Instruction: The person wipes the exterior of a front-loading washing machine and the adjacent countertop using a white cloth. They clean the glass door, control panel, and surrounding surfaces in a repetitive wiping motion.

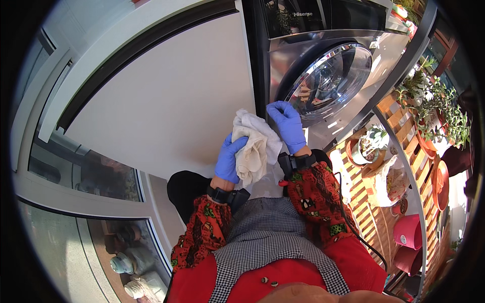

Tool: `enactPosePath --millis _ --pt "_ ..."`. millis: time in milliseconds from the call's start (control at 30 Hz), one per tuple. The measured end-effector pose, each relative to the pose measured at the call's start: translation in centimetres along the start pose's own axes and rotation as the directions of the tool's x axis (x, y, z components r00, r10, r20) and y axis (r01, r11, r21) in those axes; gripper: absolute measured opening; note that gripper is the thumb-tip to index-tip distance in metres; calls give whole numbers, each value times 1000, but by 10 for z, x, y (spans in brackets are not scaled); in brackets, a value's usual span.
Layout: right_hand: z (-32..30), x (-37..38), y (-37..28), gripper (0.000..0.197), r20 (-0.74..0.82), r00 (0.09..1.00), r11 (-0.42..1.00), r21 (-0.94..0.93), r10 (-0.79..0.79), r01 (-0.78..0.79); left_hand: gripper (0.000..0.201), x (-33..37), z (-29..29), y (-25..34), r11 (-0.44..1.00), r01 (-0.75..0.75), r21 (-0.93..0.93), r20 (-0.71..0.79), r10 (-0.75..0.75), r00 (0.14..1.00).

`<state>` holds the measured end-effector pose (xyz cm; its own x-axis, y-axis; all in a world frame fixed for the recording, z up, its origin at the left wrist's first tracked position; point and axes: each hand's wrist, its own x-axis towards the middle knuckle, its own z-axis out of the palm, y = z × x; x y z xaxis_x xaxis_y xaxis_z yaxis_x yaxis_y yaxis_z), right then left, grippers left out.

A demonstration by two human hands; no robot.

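Observation:
My left hand (pixel 230 158), in a blue-violet glove, is closed on a crumpled cream cloth (pixel 251 157). A whiter cloth (pixel 257 126) is bunched up behind and against it, hanging in front of my lap. My right hand (pixel 288 126), gloved the same way, is raised just right of the white cloth, near the round door of a washing machine (pixel 331 81). Its fingers are bent and drawn together; whether anything small is between them cannot be made out. The machine's glass door looks closed.
A white panel (pixel 172 96) with a dark edge stands to the left, beside a window frame (pixel 81 192). On the right, a slatted wooden shelf (pixel 374 227) carries potted plants (pixel 439 111), a pink pot (pixel 408 232) and a plastic bag (pixel 391 182). A black cable runs along my right sleeve.

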<state>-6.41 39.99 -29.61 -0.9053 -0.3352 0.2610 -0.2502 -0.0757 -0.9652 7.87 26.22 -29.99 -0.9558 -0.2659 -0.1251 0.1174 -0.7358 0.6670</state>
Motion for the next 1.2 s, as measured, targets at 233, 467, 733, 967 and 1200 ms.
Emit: enactPosePath --millis 233,467,733,967,1200 --pt "13 -23 -18 31 412 908 974 225 -76 -20 38 11 -1 -1 925 -333 184 -119 357 927" --pt "20 -20 4 29 350 924 752 566 151 -338 55 6 -19 15 924 -331 -191 -137 309 941" --pt "-10 -10 15 34 263 961 638 727 83 -254 64 -42 -35 149 284 -785 551 -190 958 213" --pt "-23 -12 8 36 259 953 693 660 154 -291 39 2 -37 260 -173 -563 808 67 976 -205" --pt "-9 -7 2 37 240 967 812 544 89 -209 40 119 61 125 -484 -581 655 740 566 363"
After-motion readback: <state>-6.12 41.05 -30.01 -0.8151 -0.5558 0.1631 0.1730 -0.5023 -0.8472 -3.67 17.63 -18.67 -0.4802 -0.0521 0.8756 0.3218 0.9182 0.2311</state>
